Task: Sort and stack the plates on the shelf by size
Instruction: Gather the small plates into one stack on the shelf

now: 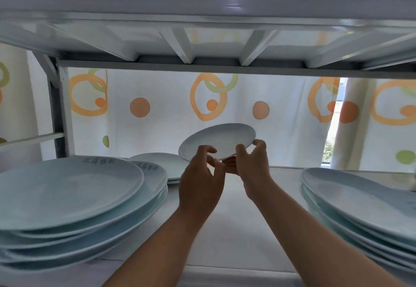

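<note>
Head view shows your left hand and right hand pinching the small plate at frame centre; keep it level and lower it squarely onto the small-plate stack just left.

Two bare forearms rise from the lower edge of the head view, one on each side of the middle. No sleeve, cuff, watch, bracelet or glove covers them. The left hand and the right hand are bare too, with no rings showing on the visible fingers. The nails look short and unpainted, though slight blur makes finer detail hard to tell. Both wrists are slim and unmarked.
</note>
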